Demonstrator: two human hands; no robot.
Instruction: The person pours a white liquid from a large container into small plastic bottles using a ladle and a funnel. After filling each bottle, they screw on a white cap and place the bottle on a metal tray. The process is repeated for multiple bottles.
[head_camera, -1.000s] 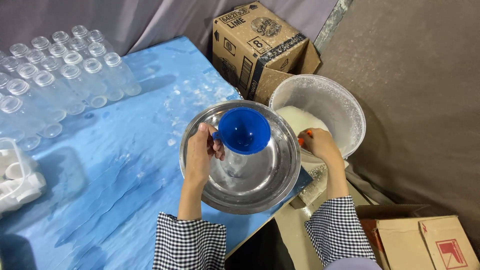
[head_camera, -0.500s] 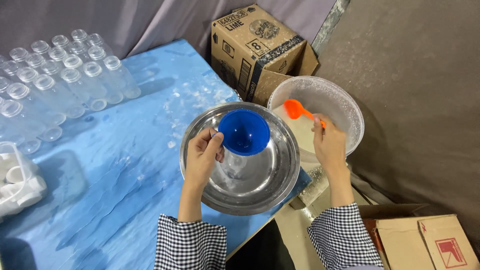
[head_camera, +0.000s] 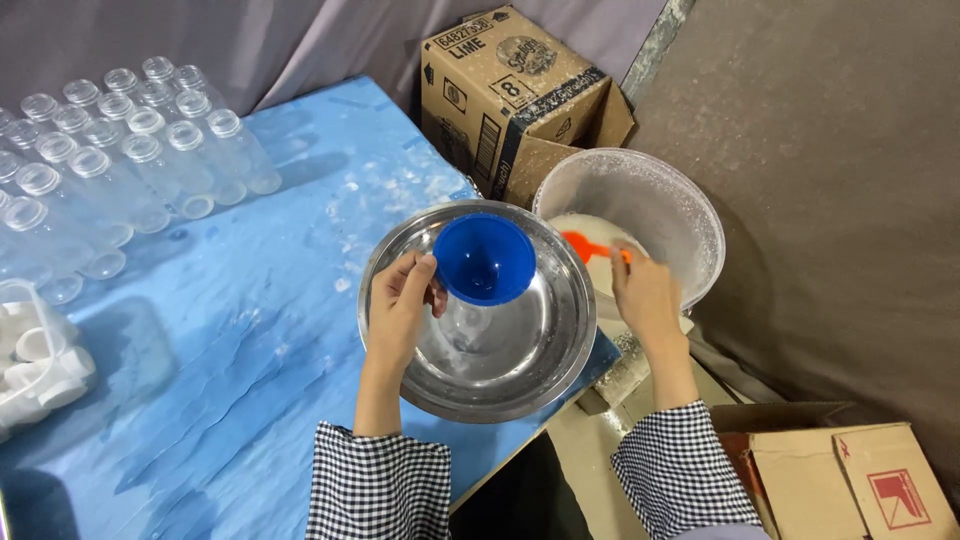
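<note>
A blue funnel (head_camera: 484, 258) is pinched at its rim by the fingers (head_camera: 412, 285) of the left hand (head_camera: 398, 312) and held upright over a clear bottle (head_camera: 462, 330) that stands in a steel bowl (head_camera: 478, 312) at the edge of the blue worktop (head_camera: 230, 340). An orange scoop (head_camera: 585, 246) is gripped by its handle in the closed right hand (head_camera: 645, 297), its head dipped in the white powder of a round tub (head_camera: 640, 205) just beside the bowl. Rows of empty clear bottles (head_camera: 110, 160) are ranged at the far left, and a cardboard box (head_camera: 510, 95) is set behind the tub.
</note>
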